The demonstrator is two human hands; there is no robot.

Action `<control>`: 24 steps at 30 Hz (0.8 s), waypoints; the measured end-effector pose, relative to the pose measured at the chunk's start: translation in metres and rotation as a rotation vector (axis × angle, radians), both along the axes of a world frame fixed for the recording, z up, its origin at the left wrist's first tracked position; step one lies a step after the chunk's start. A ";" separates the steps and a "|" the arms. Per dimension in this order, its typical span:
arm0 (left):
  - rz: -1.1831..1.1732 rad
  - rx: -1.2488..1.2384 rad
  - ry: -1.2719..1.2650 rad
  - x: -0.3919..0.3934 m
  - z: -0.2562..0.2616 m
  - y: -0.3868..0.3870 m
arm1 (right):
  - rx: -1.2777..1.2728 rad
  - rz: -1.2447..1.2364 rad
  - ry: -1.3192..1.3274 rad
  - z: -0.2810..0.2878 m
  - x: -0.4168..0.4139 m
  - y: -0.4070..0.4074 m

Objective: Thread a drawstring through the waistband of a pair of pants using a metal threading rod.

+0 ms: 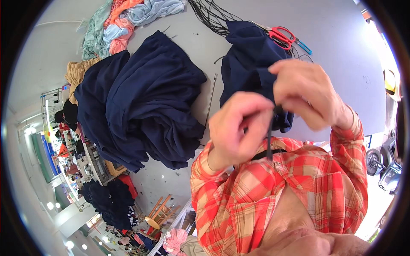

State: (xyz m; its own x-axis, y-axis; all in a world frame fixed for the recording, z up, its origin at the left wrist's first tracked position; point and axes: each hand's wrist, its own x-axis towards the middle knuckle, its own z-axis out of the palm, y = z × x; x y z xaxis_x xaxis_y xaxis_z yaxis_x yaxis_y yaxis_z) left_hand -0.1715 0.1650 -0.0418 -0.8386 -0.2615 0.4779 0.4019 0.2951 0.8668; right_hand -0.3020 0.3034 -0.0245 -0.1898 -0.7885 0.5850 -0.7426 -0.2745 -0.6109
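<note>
My left hand [240,131] is closed on a thin black cord [270,140], whose loose end hangs down in front of my plaid shirt. My right hand [304,92] is raised beside it, fingers curled, blurred by motion. A dark knot-like bit of the cord shows between the two hands; whether the right fingertips pinch it is hidden. Beneath the hands, a navy blue cloth piece [246,60] lies on the grey table [346,80]. A larger heap of navy garments [153,99], with a gathered edge, spreads to the left.
Beyond the navy cloth are red-handled scissors [282,37], a blue-handled tool [303,46] and a bundle of black cords [211,16]. A thin metal rod [211,99] lies between the navy cloths. Coloured fabrics [121,28] lie at the far left. Sewing machines [88,163] and a wooden stool [160,211] stand beyond.
</note>
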 end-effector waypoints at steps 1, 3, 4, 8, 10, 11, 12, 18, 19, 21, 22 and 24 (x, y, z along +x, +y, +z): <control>0.034 -0.155 0.160 0.002 0.001 0.000 | -0.066 0.056 0.000 0.004 0.004 0.000; 0.043 -0.154 0.358 0.010 0.001 0.010 | -0.090 0.200 -0.012 0.011 0.007 0.004; 0.040 -0.138 0.398 0.017 0.008 0.016 | -0.156 0.181 -0.006 0.015 0.015 0.003; -0.055 0.018 0.535 0.018 0.016 0.022 | -0.249 0.087 -0.003 0.026 0.037 0.005; 0.027 0.089 0.491 0.009 0.021 0.040 | -0.199 0.125 0.014 0.042 0.023 0.001; 0.111 0.157 0.456 0.004 0.022 0.047 | -0.150 0.165 0.040 0.038 0.018 0.010; 0.135 0.145 0.447 0.007 0.020 0.038 | -0.151 0.216 0.027 0.035 0.016 0.002; -0.146 0.154 0.494 -0.004 0.016 0.038 | -0.214 0.165 -0.039 0.030 0.010 0.010; -0.168 0.132 0.484 -0.008 0.016 0.039 | -0.213 0.154 -0.036 0.029 0.006 0.014; -0.181 0.117 0.480 -0.009 0.017 0.034 | -0.245 0.218 -0.017 0.028 0.003 0.012; -0.188 0.056 0.475 -0.005 0.018 0.025 | -0.233 0.226 -0.015 0.027 0.006 0.007; -0.176 -0.014 0.470 0.000 0.017 0.019 | -0.235 0.210 -0.052 0.026 0.009 -0.004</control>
State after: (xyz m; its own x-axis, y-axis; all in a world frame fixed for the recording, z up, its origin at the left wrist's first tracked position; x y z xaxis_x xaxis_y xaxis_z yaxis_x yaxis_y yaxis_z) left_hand -0.1712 0.1838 -0.0251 -0.5627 -0.1262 0.8170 0.7927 0.1979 0.5766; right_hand -0.2933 0.2999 0.0020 -0.0718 -0.6582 0.7494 -0.6246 -0.5562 -0.5482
